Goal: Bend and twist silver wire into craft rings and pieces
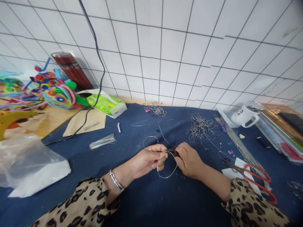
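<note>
My left hand and my right hand meet over a dark blue cloth. Both pinch a thin silver wire that hangs in a loop below the fingers. A small dark piece sits between the fingertips; I cannot make out what it is. A silver bangle circles my left wrist. Both arms wear leopard-print sleeves.
Red-handled scissors lie at the right on white paper. Tangled wire piles and cut straight wires lie behind my hands. A white mug, a clear plastic bag, colourful paper crafts and a black cable surround the cloth.
</note>
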Demonstrator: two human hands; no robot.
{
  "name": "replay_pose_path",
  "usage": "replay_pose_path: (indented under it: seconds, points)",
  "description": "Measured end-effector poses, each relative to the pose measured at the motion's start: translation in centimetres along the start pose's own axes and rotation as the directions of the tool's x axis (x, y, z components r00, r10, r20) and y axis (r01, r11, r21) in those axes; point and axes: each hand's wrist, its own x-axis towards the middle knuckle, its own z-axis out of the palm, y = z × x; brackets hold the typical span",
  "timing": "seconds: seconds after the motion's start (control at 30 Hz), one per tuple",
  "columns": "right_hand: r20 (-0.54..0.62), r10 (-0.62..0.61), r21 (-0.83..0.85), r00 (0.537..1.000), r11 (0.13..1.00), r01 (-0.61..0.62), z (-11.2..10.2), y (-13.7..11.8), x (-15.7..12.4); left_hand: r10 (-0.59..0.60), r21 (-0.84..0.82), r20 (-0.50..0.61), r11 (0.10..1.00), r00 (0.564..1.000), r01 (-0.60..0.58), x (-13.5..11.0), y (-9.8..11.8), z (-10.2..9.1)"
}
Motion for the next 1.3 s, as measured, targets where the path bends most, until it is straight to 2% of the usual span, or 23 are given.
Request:
replay_pose_path:
  seconds: [0.13, 0.23, 0.33, 0.43, 0.53, 0.63, 0.7, 0.8, 0.93, 1.03, 1.17, 1.3]
  points:
    - [-0.01, 0.095, -0.041, 0.995, 0.995, -0.095, -0.3, 0.4, 0.3, 0.131, 0.159, -0.123, 0.981, 0.984, -0.111, 0.0, 1.2, -0.7]
    - [0.036, 0.165, -0.11, 0.986, 0.981, -0.161, -0.4, 0.5, 0.6, 0.279, 0.325, -0.215, 0.924, 0.936, -0.2, 0.0, 2.4, -1.8]
    - [0.107, 0.196, -0.176, 0.975, 0.969, -0.175, -0.5, 0.1, 0.7, 0.354, 0.444, -0.245, 0.869, 0.903, -0.22, 0.0, 3.1, -2.4]
    - [0.155, 0.17, -0.186, 0.973, 0.972, -0.14, -1.0, -0.4, 0.8, 0.359, 0.517, -0.241, 0.834, 0.902, -0.194, -0.2, 3.3, -2.4]
    - [0.16, 0.121, -0.096, 0.98, 0.99, -0.106, -1.9, -0.6, 1.1, 0.35, 0.578, -0.235, 0.8, 0.907, -0.159, -0.3, 3.2, -2.1]
    - [0.083, 0.188, 0.083, 0.979, 0.977, -0.195, -2.6, -0.8, 2.0, 0.353, 0.602, -0.214, 0.782, 0.911, -0.161, -0.3, 3.2, -1.8]
    - [0.062, 0.294, 0.219, 0.954, 0.928, -0.3, -2.7, -1.1, 2.8, 0.356, 0.609, -0.202, 0.776, 0.912, -0.167, -0.3, 3.1, -1.7]
    - [0.147, 0.404, 0.417, 0.903, 0.803, -0.427, -2.3, -1.8, 4.2, 0.361, 0.615, -0.202, 0.77, 0.91, -0.169, -0.4, 3.2, -1.5]
    - [0.292, 0.435, 0.677, 0.852, 0.535, -0.505, -1.4, -2.6, 5.9, 0.368, 0.541, -0.239, 0.819, 0.899, -0.191, -0.6, 3.6, -1.1]
    - [0.312, 0.47, 0.768, 0.826, 0.387, -0.511, -0.7, -2.8, 6.8, 0.321, 0.336, -0.258, 0.914, 0.911, -0.227, -0.9, 4.0, -1.1]
    - [0.285, 0.52, 0.821, 0.806, 0.302, -0.485, 0.2, -2.8, 7.2, 0.21, 0.007, -0.172, 0.977, 0.962, -0.212, -1.0, 3.8, -1.0]
    - [0.253, 0.567, 0.837, 0.784, 0.278, -0.471, 0.7, -2.6, 6.8, 0.15, -0.101, -0.126, 0.981, 0.981, -0.163, -0.9, 3.2, -0.9]
